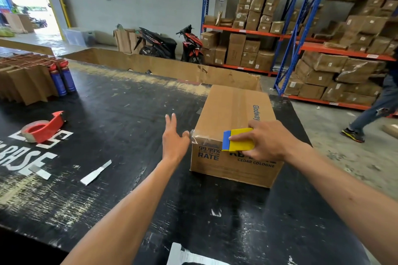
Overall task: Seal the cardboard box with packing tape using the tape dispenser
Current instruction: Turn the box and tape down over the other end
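Note:
A closed cardboard box (232, 112) stands on the black table (120, 114), with clear tape along its top seam and over its near edge. My right hand (265, 142) grips a yellow and blue scraper (238, 140) pressed against the box's near top edge. My left hand (174, 142) hovers with fingers spread just left of the box's near left corner, the thumb close to a loose bit of tape. The red tape dispenser (44, 128) lies on the table far to the left, apart from both hands.
Folded cardboard dividers (23, 79) and two blue spray cans (62, 77) stand at the far left. A large open carton (172, 66) sits behind the table. Shelves of boxes (323, 49) fill the right, where a person (374, 105) walks. Two motorbikes (170, 45) are parked by the wall.

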Action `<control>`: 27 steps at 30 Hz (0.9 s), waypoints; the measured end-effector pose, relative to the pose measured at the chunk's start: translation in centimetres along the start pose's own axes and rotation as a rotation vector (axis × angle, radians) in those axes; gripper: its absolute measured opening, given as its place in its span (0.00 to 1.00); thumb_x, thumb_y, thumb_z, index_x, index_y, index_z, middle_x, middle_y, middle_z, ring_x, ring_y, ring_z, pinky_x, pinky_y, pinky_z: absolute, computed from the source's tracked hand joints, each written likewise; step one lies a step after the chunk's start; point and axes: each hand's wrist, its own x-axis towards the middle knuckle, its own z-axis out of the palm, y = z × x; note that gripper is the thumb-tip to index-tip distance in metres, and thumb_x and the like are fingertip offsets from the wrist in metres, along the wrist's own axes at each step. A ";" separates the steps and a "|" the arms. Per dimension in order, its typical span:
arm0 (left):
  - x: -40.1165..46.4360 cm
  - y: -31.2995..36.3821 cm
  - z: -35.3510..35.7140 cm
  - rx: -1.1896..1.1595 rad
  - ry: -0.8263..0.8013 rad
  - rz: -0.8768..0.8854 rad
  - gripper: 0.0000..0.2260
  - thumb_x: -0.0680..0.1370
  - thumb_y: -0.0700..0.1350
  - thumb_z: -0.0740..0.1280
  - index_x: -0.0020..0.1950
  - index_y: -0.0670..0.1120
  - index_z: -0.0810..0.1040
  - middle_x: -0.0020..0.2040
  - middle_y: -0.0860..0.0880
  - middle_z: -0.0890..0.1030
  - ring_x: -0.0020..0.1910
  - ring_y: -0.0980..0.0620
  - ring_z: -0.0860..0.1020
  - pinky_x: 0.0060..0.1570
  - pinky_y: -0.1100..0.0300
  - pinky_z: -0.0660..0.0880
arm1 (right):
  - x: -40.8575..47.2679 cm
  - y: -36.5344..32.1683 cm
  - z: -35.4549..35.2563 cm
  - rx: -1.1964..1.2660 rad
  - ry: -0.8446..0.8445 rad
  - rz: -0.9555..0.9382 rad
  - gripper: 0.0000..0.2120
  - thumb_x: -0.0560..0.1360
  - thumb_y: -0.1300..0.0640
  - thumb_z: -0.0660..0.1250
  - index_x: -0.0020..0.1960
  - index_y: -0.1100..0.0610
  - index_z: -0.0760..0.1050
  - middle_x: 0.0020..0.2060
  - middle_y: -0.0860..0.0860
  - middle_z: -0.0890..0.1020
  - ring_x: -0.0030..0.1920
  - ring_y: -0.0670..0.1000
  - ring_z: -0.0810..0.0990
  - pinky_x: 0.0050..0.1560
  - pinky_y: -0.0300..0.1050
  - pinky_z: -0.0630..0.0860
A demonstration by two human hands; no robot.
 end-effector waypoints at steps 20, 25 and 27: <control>2.7 -1.4 3.2 0.800 -0.434 0.771 0.30 0.82 0.61 0.43 0.80 0.47 0.56 0.79 0.48 0.61 0.78 0.51 0.59 0.75 0.60 0.47 | 0.8 -0.3 0.1 -0.032 -0.018 -0.006 0.25 0.75 0.34 0.62 0.71 0.30 0.66 0.47 0.48 0.74 0.44 0.48 0.72 0.43 0.44 0.72; 3.0 -1.6 3.2 0.820 -0.425 0.776 0.30 0.82 0.61 0.46 0.80 0.46 0.57 0.78 0.46 0.63 0.77 0.49 0.61 0.75 0.59 0.49 | -0.5 0.9 0.3 -0.059 0.027 -0.077 0.26 0.74 0.35 0.65 0.72 0.32 0.68 0.41 0.48 0.72 0.36 0.47 0.70 0.30 0.36 0.57; 3.0 -1.6 3.2 0.818 -0.410 0.791 0.30 0.82 0.61 0.46 0.80 0.45 0.58 0.78 0.46 0.65 0.77 0.49 0.63 0.75 0.58 0.50 | -1.4 1.6 0.5 -0.044 0.020 -0.089 0.26 0.72 0.35 0.64 0.70 0.34 0.72 0.38 0.49 0.74 0.32 0.47 0.68 0.27 0.35 0.54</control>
